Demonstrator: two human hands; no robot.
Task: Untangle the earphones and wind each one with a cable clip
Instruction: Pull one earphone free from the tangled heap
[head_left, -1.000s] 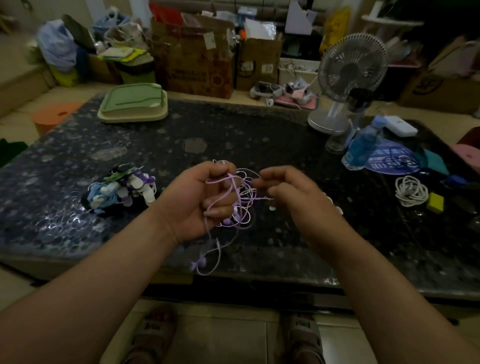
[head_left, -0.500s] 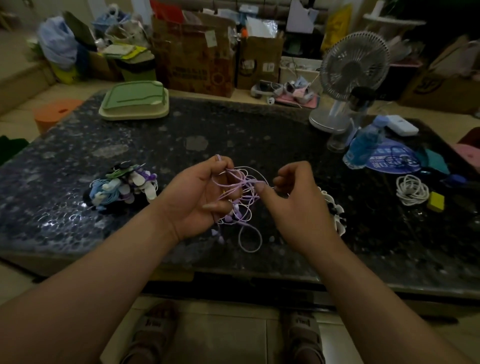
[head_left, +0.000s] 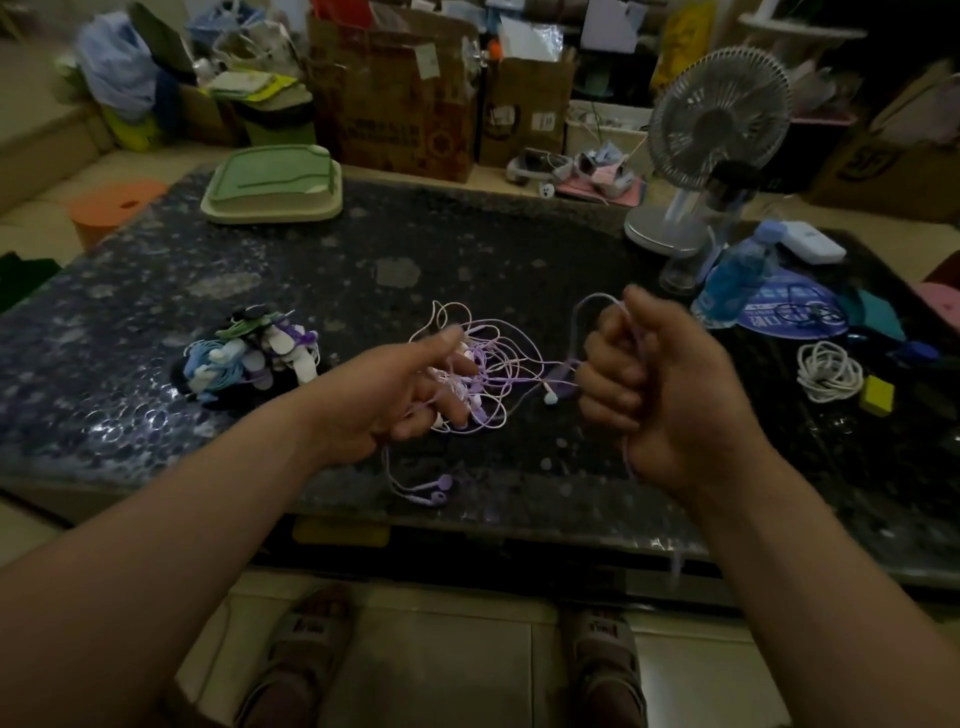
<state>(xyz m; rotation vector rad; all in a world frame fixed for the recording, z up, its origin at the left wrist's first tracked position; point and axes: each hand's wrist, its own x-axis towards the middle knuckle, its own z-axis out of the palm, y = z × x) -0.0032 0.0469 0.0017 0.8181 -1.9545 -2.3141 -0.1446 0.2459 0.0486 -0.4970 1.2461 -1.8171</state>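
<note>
Over the near half of the dark speckled table (head_left: 467, 249), both forearms reach in and the hands sit level with each other, apart, with the work strung between them. The left hand (head_left: 395, 395) has its fingers curled into the purple earphone tangle (head_left: 488, 374) and grips it, thumb stuck out above the loops. The whole knot sits at this hand and just above the tabletop. The right hand (head_left: 660, 395) is clenched in a fist round a single strand (head_left: 563, 370). The strand loops over the top of the fist and trails out below it.

That strand is what matters: it runs nearly straight across, left to right, from the knot to the right fist. So the tangle lies directly to the left of the right fingers, and the left hand is the nearer one to it. Any further pull would probably go rightward along that line while the left hand anchors the knot.

A white earbud (head_left: 550, 397) hangs by the strand, and two purple earbuds (head_left: 441, 488) dangle below the left hand. The pile of wound earphones (head_left: 249, 353) lies well to the left.
</note>
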